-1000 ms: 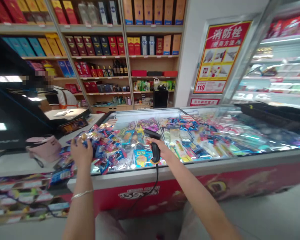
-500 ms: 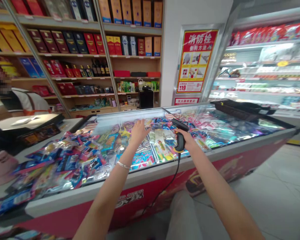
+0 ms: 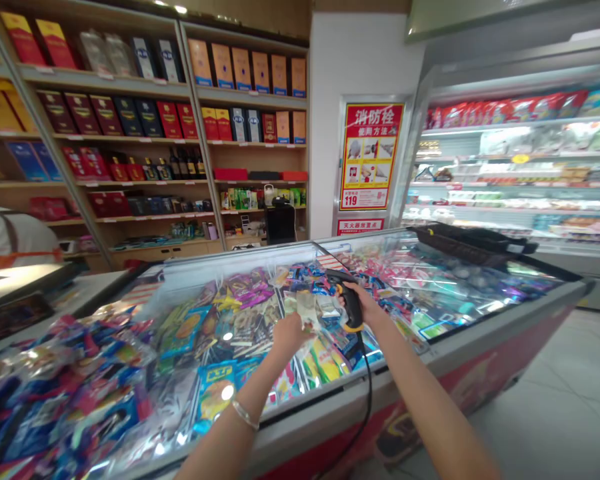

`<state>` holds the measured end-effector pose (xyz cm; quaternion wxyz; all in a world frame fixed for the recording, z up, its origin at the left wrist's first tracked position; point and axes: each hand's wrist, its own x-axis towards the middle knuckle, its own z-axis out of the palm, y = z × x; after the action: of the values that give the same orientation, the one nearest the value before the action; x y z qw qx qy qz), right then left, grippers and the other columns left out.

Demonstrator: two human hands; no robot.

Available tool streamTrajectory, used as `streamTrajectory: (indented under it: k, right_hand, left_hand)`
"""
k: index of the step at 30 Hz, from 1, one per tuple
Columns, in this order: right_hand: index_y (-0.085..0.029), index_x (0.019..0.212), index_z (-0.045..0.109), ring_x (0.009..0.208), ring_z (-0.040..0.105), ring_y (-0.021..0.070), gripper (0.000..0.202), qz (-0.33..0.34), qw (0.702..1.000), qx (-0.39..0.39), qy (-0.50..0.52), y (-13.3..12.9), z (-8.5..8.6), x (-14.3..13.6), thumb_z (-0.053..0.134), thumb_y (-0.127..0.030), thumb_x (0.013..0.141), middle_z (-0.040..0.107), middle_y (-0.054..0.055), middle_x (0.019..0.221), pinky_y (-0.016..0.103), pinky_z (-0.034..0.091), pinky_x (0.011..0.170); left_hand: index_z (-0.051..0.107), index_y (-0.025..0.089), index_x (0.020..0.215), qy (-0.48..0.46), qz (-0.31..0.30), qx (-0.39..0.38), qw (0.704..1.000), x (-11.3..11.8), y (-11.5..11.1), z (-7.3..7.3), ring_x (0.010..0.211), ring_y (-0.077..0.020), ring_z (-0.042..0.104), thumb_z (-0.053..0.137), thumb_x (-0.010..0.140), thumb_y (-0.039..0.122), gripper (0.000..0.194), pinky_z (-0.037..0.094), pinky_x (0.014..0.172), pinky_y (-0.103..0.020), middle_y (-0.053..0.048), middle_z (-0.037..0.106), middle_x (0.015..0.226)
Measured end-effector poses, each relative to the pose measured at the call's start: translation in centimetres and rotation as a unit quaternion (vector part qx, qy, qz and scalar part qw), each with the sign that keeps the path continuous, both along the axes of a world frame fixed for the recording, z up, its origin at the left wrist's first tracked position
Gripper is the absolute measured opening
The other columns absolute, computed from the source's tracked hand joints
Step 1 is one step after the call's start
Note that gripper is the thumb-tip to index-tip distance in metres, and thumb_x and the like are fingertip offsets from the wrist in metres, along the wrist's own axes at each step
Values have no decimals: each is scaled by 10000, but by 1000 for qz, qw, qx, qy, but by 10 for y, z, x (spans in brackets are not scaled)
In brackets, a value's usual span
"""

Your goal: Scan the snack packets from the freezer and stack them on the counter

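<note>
Black plastic, shaped like a pistol with a yellow-trimmed butt, the scanner [image 3: 353,310] is gripped by the right hand [image 3: 369,307], fingers wrapped around its handle. A thin cord [image 3: 369,390] is hung from it. The left hand [image 3: 289,333] is held partly curled over glossy packets [image 3: 325,360] in the freezer [image 3: 455,360]; whether anything is grasped cannot be told. A crinkled, shiny heap [image 3: 75,393] is piled at the left.
</note>
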<state>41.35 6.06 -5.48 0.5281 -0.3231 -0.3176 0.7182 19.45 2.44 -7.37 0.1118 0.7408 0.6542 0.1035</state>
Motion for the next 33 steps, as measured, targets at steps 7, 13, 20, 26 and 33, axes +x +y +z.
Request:
streamTrajectory:
  k: [7,13,20,26,33]
  right_hand:
    - [-150,859,647,491,505,101,244,49,996,77,2,38,-3,-45,623,-361,739,647,44,697,191,376,392]
    - [-148,976,649,440,380,64,321,183,979,92,-4,23,-19,-65,693,-309,701,559,-7,637,183,289,382]
    - [-139,899,640,435,360,47,275,197,976,96,-9,21,-21,-68,720,-280,678,511,-19,635,170,274,369]
    - [-149,858,622,431,360,44,228,203,974,101,-12,17,-19,-69,702,-277,686,521,-20,650,172,278,367]
    - [-147,774,596,396,345,58,263,224,962,147,-56,16,-19,-69,702,-376,699,463,-42,497,180,266,365]
  left_hand:
    - [417,186,1206,-436,58,105,892,-45,50,-31,714,-227,687,563,805,417,485,510,648,-321,-78,688,912]
    - [282,243,1406,-659,3,118,743,-48,69,-49,931,-246,677,620,762,441,754,574,690,-361,-163,518,1325]
    - [389,235,1361,-620,17,183,763,-51,67,-43,960,-260,666,573,807,399,607,589,656,-365,-152,499,1365]
    - [399,235,1308,-579,29,199,790,-54,64,-36,979,-220,661,497,848,349,484,579,647,-291,-124,531,1313]
    - [404,226,1294,-558,14,189,808,-54,62,-34,968,-219,668,480,869,324,443,575,652,-289,-131,565,1261]
